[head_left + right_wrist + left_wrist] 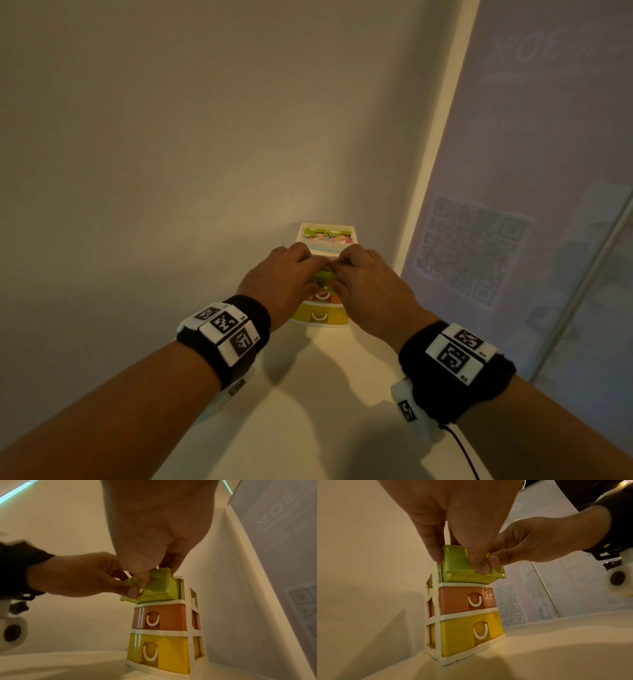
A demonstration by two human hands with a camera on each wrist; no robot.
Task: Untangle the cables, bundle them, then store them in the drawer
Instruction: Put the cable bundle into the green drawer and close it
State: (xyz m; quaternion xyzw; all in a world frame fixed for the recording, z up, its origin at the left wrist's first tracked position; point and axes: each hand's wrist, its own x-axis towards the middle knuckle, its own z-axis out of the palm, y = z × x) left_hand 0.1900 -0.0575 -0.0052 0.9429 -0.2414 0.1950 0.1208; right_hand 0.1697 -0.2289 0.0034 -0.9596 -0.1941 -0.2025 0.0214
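A small white drawer unit [327, 236] [436, 628] [188, 632] stands in a corner on a white surface. Its top green drawer [323, 275] [458, 563] [161, 586] is pulled out towards me. My left hand [284, 274] [458, 559] pinches the drawer's left side and front rim. From the right, my right hand [370, 281] [157, 573] pinches its right side and front rim. The orange drawer [453, 601] [171, 618] and the yellow drawer [318, 315] [457, 635] [171, 655] below are closed. The hands hide the green drawer's inside, and no cable shows.
A plain wall rises to the left and behind the unit. A frosted glass panel with a QR code [469, 246] stands close on the right. The white surface [308, 394] runs from the unit towards me. A thin black wire [462, 448] hangs from my right wristband.
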